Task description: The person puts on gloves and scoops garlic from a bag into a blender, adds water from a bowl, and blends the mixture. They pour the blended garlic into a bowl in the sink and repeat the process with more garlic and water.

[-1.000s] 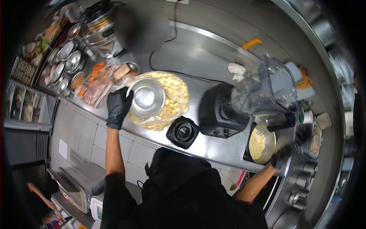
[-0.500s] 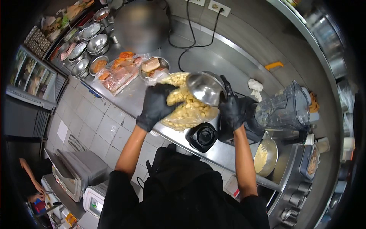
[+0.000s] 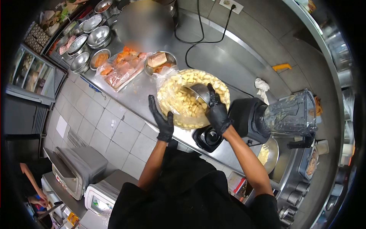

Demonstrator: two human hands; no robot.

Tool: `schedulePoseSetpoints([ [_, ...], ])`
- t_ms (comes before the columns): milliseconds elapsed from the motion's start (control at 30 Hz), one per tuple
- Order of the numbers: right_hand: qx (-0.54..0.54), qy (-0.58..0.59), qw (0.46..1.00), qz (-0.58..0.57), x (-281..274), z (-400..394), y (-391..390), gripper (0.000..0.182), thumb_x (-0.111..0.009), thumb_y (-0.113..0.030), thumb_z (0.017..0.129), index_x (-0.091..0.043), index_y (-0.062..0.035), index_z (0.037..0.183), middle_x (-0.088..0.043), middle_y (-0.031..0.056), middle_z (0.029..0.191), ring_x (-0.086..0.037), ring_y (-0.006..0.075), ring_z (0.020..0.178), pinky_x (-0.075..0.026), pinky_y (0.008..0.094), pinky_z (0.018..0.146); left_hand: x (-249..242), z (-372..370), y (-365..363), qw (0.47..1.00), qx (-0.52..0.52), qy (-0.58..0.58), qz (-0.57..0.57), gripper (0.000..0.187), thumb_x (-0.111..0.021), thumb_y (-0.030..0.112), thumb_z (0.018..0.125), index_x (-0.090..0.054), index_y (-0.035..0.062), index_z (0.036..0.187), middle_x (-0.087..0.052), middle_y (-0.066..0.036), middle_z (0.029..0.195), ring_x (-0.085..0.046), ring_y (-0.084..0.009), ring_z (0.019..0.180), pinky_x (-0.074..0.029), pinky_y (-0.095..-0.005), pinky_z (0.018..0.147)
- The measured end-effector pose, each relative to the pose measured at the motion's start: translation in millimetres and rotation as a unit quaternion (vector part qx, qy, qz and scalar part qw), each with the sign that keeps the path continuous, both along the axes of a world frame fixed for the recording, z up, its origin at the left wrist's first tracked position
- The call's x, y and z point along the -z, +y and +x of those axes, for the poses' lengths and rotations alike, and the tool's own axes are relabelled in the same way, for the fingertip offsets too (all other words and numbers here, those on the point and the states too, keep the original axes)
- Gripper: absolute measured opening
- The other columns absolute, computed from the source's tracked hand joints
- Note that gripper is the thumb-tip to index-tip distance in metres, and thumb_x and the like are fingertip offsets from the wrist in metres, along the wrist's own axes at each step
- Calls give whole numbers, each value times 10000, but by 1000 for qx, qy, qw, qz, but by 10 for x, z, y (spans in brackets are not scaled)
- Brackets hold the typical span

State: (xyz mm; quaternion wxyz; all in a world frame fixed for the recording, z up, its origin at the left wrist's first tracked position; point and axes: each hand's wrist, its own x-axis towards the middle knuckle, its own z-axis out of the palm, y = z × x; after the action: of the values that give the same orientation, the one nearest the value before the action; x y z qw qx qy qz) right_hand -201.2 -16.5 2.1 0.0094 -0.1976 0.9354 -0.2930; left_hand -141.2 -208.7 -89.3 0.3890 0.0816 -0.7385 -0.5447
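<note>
A large clear plastic bag (image 3: 167,95) full of pale yellow peeled pieces, perhaps garlic cloves, lies open on the steel counter. My right hand (image 3: 217,112), in a black glove, grips a steel bowl (image 3: 201,91) by its right edge. The bowl is tilted down among the pieces inside the bag. My left hand (image 3: 162,119), also black-gloved, is at the bag's lower left edge with its fingers apart and holds nothing. Just below the bag is a black appliance base (image 3: 208,138).
A blender jug (image 3: 291,112) lies sideways at the right, beside a bowl of yellow food (image 3: 269,154). Bagged meat (image 3: 124,68), a meat bowl (image 3: 161,61) and stacked steel bowls (image 3: 100,36) stand at the upper left. A co-worker's arm (image 3: 33,181) shows at the lower left.
The bowl has gone from above the bag down into the pieces with my right hand. My left hand has moved off the pieces to the bag's side, and the bag's opening is wider.
</note>
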Motion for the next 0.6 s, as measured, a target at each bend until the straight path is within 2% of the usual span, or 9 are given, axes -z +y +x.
schedulePoseSetpoints([
  [133,-10,65,998,-14,391,43,-8,755,-532,-1,684,-232,20,1376,-575,270,1031,-596,395,841,-494,430,695,72,-173,200,998,12,32,45,878,-481,575,831,-208,-53,1381,-248,-245,1425,-225,-365,1330,-158,-429,1090],
  [200,39,-32,997,-61,423,86,-60,761,-553,-39,694,-213,61,1367,-609,270,884,-603,395,779,-493,447,662,21,-167,271,999,17,33,9,868,-451,581,840,-212,-55,1379,-254,-261,1417,-224,-388,1325,-142,-445,1091],
  [233,43,-74,996,10,683,61,-99,744,-535,-46,715,-191,93,1360,-598,264,773,-596,382,686,-476,451,603,-16,-188,314,999,13,31,-8,848,-425,572,853,-217,-64,1375,-244,-272,1416,-220,-408,1320,-129,-462,1090],
  [267,109,-61,989,-76,1368,35,-129,695,-500,-45,737,-209,92,1353,-568,256,715,-567,368,607,-450,442,561,-57,-201,373,999,19,37,8,831,-426,556,859,-237,-77,1363,-213,-279,1429,-196,-410,1331,-112,-471,1093],
  [333,130,-49,981,-135,981,127,-307,630,-469,-45,761,-248,87,1335,-539,243,673,-544,361,572,-434,414,532,12,-199,384,997,42,15,-56,821,-463,534,849,-264,-83,1352,-173,-286,1441,-157,-413,1346,-74,-488,1094],
  [400,126,-248,928,-249,689,69,-258,495,-503,-79,798,-373,59,1255,-610,174,797,-572,260,683,-453,371,598,-73,-156,362,986,56,-79,-134,810,-506,508,834,-282,-72,1352,-143,-299,1445,-119,-413,1357,-37,-510,1089],
  [467,-6,-161,980,-117,899,16,-57,413,-507,-77,814,-428,40,1203,-603,113,811,-556,174,734,-448,339,615,-177,-85,303,979,71,-93,-164,795,-528,487,827,-290,-56,1357,-150,-280,1452,-113,-411,1359,-23,-526,1082],
  [500,115,-315,888,-314,929,41,-14,302,-508,-93,828,-509,41,1099,-593,110,801,-556,155,761,-442,314,609,-205,-48,258,967,87,-122,-206,773,-536,469,830,-298,-42,1358,-157,-264,1457,-116,-401,1362,-26,-527,1081],
  [600,159,-394,817,-390,872,56,206,204,-495,-104,831,-565,41,958,-593,96,770,-559,159,732,-442,316,588,-171,23,145,975,96,-103,-171,688,-595,364,822,-330,34,1365,-208,-226,1455,-153,-362,1364,-54,-526,1079],
])
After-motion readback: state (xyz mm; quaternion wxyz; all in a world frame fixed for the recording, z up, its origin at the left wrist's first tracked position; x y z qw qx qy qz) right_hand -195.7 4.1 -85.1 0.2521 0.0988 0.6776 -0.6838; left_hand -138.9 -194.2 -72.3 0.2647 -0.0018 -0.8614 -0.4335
